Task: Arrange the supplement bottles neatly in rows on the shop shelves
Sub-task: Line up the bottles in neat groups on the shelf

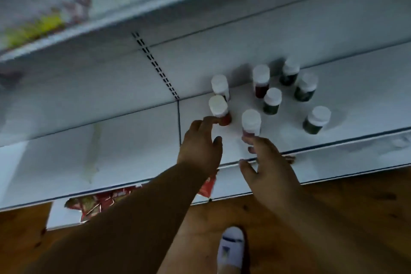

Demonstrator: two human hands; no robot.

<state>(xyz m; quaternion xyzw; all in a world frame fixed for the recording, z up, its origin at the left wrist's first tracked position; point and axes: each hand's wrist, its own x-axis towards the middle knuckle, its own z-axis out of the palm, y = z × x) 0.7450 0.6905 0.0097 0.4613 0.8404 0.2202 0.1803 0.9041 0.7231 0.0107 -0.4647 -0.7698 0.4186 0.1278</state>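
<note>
Several white-capped supplement bottles stand scattered on the white shelf. A red bottle is nearest my left hand, whose forefinger touches its base; the fingers are apart and hold nothing. Behind it stands another bottle. My right hand is spread open just below a pinkish-red bottle, fingertips close to its base. Further right stand a red bottle and green ones.
A slotted upright strip runs down the shelf's back panel. An upper shelf carries blurred yellow goods. Red packets show on a lower shelf. The wooden floor and my white shoe lie below.
</note>
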